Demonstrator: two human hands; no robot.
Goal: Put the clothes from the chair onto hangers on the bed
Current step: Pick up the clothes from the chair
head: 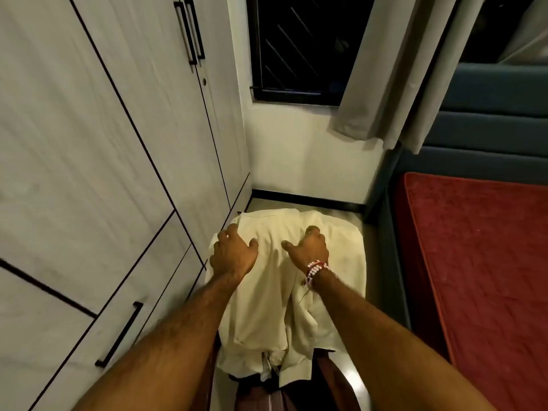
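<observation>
The cream shirt lies draped over the chair at 6 o'clock; left hand and right hand press on it, fingers curled into cloth; best gather both shoulders together, then lift toward the bed at 3 o'clock.

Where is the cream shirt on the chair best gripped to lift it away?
Judging by its pose, at the far upper edge, from above, one hand to each side. The cream shirt lies draped with its length hanging toward the person, so lifting there lets it fall straight. The left hand and right hand already rest there, fingers curled into the cloth.
</observation>
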